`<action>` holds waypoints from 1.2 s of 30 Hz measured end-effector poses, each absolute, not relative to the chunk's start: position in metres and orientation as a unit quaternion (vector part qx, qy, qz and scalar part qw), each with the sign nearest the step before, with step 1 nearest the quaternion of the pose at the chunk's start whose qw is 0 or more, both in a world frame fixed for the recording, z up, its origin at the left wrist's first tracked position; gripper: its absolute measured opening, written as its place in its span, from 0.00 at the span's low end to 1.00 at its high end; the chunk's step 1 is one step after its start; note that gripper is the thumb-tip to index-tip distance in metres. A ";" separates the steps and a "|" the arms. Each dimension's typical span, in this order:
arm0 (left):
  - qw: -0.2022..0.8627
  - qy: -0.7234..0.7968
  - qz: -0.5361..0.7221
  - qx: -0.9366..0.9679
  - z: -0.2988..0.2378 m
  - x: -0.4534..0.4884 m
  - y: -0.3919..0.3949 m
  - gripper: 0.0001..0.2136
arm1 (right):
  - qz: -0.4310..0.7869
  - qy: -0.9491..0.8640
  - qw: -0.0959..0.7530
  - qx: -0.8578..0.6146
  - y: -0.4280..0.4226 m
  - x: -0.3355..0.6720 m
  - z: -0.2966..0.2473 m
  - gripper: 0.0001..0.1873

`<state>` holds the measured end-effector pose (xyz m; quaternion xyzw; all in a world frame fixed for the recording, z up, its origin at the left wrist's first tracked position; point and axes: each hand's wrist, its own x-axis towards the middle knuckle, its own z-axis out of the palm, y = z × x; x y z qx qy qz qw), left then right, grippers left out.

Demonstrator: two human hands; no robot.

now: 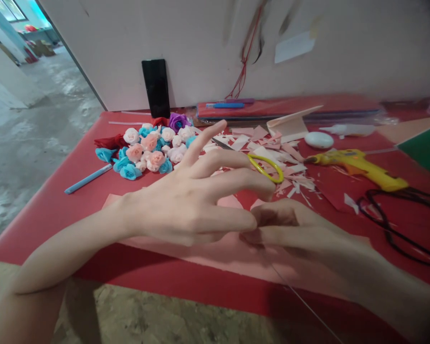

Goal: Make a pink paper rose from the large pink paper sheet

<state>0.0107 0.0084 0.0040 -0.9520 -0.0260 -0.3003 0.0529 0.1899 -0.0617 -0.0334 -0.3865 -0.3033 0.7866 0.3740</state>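
Observation:
My left hand (189, 205) is in the middle, back up, its little finger raised and its index finger bent down to my right fingertips. My right hand (294, 229) pinches at the same spot, thumb and index finger together. A thin pale wire (301, 298) runs from under that pinch toward the bottom edge; whatever else the fingertips hold is hidden. Beneath both hands lies a sheet of pink crepe paper (208, 253). Scissors with a yellow handle (277, 177) lie just behind my left fingers, partly covered by them.
Paper roses (154, 160) in several colours cluster at back left, near a blue stick (88, 179) and an upright phone (155, 88). Paper scraps (286, 155) spread behind the hands. A yellow glue gun (365, 167) with a black cord lies right, near a white oval object (318, 140).

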 end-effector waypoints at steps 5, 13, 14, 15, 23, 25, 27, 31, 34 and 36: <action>0.046 -0.040 -0.299 -0.952 0.003 0.009 0.007 0.07 | 0.782 -0.307 0.363 -0.404 -0.061 0.188 -0.030 0.04; 0.064 -0.028 -0.323 -0.944 0.001 0.011 0.007 0.10 | 0.767 -0.325 0.357 -0.424 -0.060 0.190 -0.032 0.03; 0.062 -0.030 -0.337 -0.939 0.000 0.012 0.007 0.09 | 0.762 -0.335 0.355 -0.425 -0.059 0.189 -0.032 0.04; 0.061 -0.036 -0.351 -0.934 -0.001 0.012 0.007 0.08 | 0.753 -0.349 0.357 -0.429 -0.059 0.189 -0.031 0.05; -0.051 -0.159 -0.349 -0.922 0.001 0.012 0.008 0.11 | 0.552 -0.524 0.445 -0.472 -0.061 0.192 -0.028 0.01; -0.143 -0.169 -0.330 -0.917 0.002 0.013 0.006 0.10 | 0.485 -0.574 0.477 -0.456 -0.062 0.191 -0.025 0.05; -0.222 -0.171 -0.306 -0.910 0.002 0.014 0.004 0.08 | 0.431 -0.604 0.501 -0.445 -0.063 0.189 -0.023 0.09; -0.289 -0.165 -0.287 -0.898 0.001 0.016 0.000 0.03 | 0.363 -0.654 0.495 -0.441 -0.066 0.186 -0.019 0.10; -0.302 -0.142 -0.302 -0.893 -0.001 0.017 0.000 0.02 | 0.311 -0.680 0.498 -0.440 -0.066 0.185 -0.018 0.09; -0.305 -0.130 -0.310 -0.891 -0.003 0.017 0.000 0.03 | 0.268 -0.694 0.503 -0.441 -0.067 0.184 -0.017 0.10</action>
